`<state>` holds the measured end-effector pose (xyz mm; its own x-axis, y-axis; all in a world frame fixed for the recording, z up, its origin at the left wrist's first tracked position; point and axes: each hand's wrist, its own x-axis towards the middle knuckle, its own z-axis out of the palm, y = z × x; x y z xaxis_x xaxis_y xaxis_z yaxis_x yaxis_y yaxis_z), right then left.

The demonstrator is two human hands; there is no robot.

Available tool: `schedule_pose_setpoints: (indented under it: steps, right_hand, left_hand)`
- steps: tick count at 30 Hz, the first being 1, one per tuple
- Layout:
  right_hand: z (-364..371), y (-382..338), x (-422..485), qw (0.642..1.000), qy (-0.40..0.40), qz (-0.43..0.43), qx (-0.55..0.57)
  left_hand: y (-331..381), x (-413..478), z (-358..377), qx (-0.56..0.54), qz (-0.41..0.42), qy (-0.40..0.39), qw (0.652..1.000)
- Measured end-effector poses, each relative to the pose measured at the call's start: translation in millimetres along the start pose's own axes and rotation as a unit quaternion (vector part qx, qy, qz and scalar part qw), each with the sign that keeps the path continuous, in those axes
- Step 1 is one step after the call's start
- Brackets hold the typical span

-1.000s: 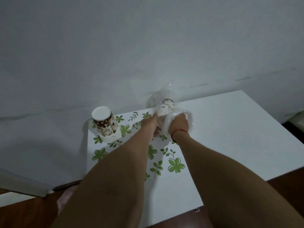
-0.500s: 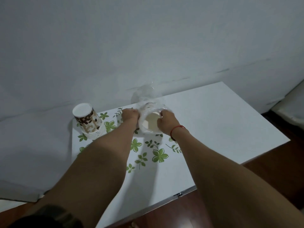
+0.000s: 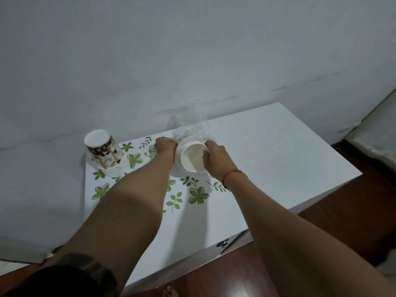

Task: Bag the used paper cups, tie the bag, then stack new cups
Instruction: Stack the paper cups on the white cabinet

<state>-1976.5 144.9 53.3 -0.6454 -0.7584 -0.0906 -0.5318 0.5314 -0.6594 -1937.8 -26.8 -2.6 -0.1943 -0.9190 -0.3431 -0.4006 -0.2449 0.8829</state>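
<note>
A clear plastic bag [image 3: 189, 125] lies on the white table [image 3: 278, 151] near the wall, its mouth facing me. A paper cup [image 3: 192, 156] sits in that mouth, its white inside toward me. My left hand [image 3: 165, 145] pinches the bag's left edge. My right hand [image 3: 214, 152] grips the bag's right edge at the cup's rim; a red string circles that wrist. A stack of upside-down paper cups [image 3: 106, 152] with a brown bean print stands at the table's far left corner.
The table butts against a pale wall at the back. Green leaf prints cover its left half. Dark wooden floor shows at the right and front. A metal latch [image 3: 222, 243] sits on the table's front edge. A bare foot [image 3: 170, 291] shows below.
The cup has turned from bottom-toward-me to open mouth toward me inside the bag. Both hands have shifted to the bag's edges and spread apart.
</note>
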Motion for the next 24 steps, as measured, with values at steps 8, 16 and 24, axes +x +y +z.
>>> schedule_pose_setpoints:
  steps: [8, 16, 24]
  right_hand:
    - [-8.1, 11.7, -0.4, 1.0, -0.004, 0.001, 0.012]
    - [2.0, 1.9, -16.7, 0.976, -0.08, 0.057, 0.192]
    - [3.6, 2.5, -22.8, 0.979, -0.008, 0.054, 0.195]
  left_hand:
    - [3.6, -16.8, -33.7, 0.035, -0.04, -0.013, 0.998]
    - [-9.4, -84.5, -35.1, 0.005, 0.008, -0.106, 0.994]
    - [-35.5, -107.1, -56.5, -0.057, -0.048, -0.168, 0.983]
